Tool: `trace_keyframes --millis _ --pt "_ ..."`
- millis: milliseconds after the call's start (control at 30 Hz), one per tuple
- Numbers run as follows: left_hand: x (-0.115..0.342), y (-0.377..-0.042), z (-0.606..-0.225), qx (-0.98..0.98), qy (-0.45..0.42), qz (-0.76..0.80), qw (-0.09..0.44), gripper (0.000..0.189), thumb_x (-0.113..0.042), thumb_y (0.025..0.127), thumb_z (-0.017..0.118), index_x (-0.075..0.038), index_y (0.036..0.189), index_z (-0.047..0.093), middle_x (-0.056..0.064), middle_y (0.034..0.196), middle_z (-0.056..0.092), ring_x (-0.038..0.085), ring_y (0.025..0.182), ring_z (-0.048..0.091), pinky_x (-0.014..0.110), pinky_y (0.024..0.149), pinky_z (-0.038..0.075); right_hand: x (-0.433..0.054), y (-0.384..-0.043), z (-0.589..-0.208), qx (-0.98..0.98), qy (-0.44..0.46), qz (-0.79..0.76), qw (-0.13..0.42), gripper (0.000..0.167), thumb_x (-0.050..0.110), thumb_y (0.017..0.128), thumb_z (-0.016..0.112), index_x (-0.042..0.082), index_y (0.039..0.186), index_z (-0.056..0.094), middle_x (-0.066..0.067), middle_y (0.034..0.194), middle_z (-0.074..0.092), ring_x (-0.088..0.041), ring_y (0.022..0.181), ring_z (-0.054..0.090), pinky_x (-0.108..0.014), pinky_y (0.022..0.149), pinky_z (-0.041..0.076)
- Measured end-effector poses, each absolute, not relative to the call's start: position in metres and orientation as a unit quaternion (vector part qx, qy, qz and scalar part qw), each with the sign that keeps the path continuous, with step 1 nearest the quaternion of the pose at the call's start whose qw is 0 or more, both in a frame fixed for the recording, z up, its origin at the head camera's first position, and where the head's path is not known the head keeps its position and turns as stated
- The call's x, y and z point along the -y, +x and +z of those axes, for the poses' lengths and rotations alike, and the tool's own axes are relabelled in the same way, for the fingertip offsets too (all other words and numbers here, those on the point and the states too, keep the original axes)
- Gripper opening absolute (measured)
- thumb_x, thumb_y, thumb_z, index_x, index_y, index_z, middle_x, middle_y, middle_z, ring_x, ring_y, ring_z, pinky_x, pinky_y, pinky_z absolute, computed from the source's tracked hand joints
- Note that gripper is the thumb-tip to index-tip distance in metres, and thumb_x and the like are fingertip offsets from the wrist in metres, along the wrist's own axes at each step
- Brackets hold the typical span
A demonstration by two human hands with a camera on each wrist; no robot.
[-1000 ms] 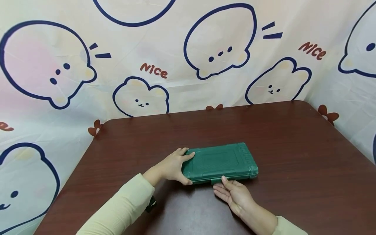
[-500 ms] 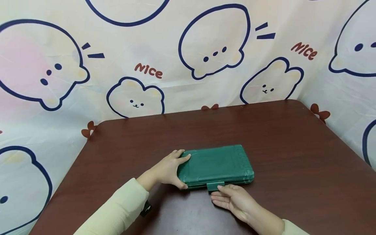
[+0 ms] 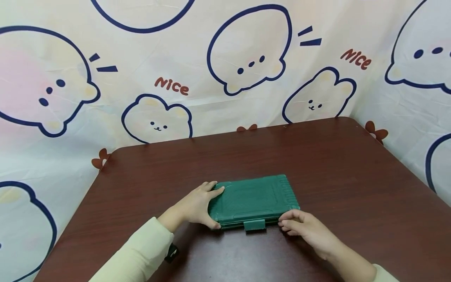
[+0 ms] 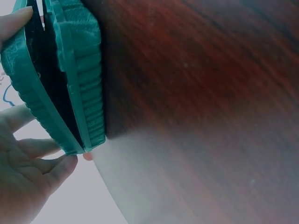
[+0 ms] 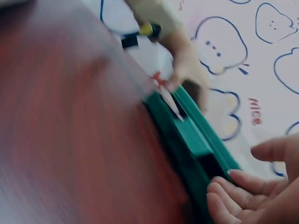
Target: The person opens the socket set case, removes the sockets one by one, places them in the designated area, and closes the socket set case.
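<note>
A green plastic case (image 3: 251,199) lies flat on the table, with its latch flap (image 3: 254,225) hanging out from the front edge. My left hand (image 3: 195,205) grips the case's left end, thumb at the front corner and fingers over the top. In the left wrist view a dark gap (image 4: 53,77) parts lid and base, widest toward the front and narrowing at the back. My right hand (image 3: 310,231) is at the front right corner. There its fingertips (image 5: 217,186) touch the edge by the gap, while the thumb (image 5: 271,150) stays apart. The case's contents are hidden.
The dark brown wooden table (image 3: 338,156) extends around the case on all sides. Behind it and at both sides hangs a pale cloth (image 3: 218,113) printed with cartoon animals. A black strap piece (image 3: 172,252) shows under the left forearm.
My right hand has left the latch and moved right along the front edge to the corner. The latch flap has swung outward. My left hand keeps its grip; the head view has shifted slightly.
</note>
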State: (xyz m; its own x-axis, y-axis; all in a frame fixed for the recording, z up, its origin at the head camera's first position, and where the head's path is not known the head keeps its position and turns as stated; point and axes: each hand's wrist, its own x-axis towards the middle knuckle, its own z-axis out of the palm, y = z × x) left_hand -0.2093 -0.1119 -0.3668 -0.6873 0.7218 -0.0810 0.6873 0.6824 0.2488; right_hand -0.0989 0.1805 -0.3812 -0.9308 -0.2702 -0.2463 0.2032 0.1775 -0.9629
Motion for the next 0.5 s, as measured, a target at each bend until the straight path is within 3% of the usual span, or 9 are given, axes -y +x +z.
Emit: trace_keyframes --millis 100,200,333,400,500 --pt "0.114 -0.208 -0.365 -0.913 0.384 0.101 0.095 0.095 -0.053 0.056 0.070 -0.008 0.132 0.036 0.020 0.134 0.028 0.035 0.120 0.028 0.045 0.087 0.035 -0.186 -0.097 -0.374 -0.831 -0.048 -0.544 0.103 0.031 0.027 0.086 0.054 0.003 0.105 0.054 -0.005 0.096 0.057 -0.019 0.087 0.053 -0.032 0.070 0.044" --pt "0.116 -0.207 -0.364 -0.913 0.381 0.103 0.104 0.094 -0.052 0.056 0.071 -0.008 0.133 0.036 0.019 0.134 0.028 0.036 0.120 0.027 0.046 0.087 0.035 -0.188 -0.097 -0.370 -0.901 -0.101 -0.422 -0.027 0.022 0.020 0.081 0.062 0.011 0.101 0.058 0.004 0.093 0.057 -0.011 0.081 0.053 -0.027 0.064 0.044" --pt "0.118 -0.206 -0.361 -0.911 0.377 0.113 0.120 0.094 -0.052 0.057 0.071 -0.009 0.133 0.036 0.018 0.135 0.027 0.037 0.121 0.025 0.048 0.088 0.033 -0.192 -0.103 -0.371 -0.917 -0.203 -0.288 -0.188 0.036 0.010 0.066 0.074 0.011 0.100 0.061 0.006 0.096 0.057 -0.009 0.084 0.049 -0.024 0.061 0.044" --pt "0.120 -0.206 -0.359 -0.911 0.374 0.116 0.130 0.093 -0.052 0.058 0.071 -0.010 0.133 0.036 0.017 0.136 0.027 0.037 0.122 0.025 0.048 0.089 0.032 -0.194 -0.107 -0.373 -0.915 -0.240 -0.250 -0.208 0.044 0.012 0.061 0.077 0.010 0.102 0.060 0.005 0.101 0.056 -0.010 0.091 0.048 -0.025 0.063 0.044" --pt "0.121 -0.207 -0.355 -0.910 0.370 0.118 0.147 0.092 -0.051 0.058 0.071 -0.013 0.133 0.036 0.015 0.136 0.027 0.035 0.123 0.025 0.048 0.089 0.032 -0.197 -0.111 -0.377 -0.920 -0.269 -0.215 -0.188 0.049 0.016 0.060 0.077 0.010 0.105 0.060 0.000 0.108 0.054 -0.015 0.101 0.045 -0.030 0.074 0.043"
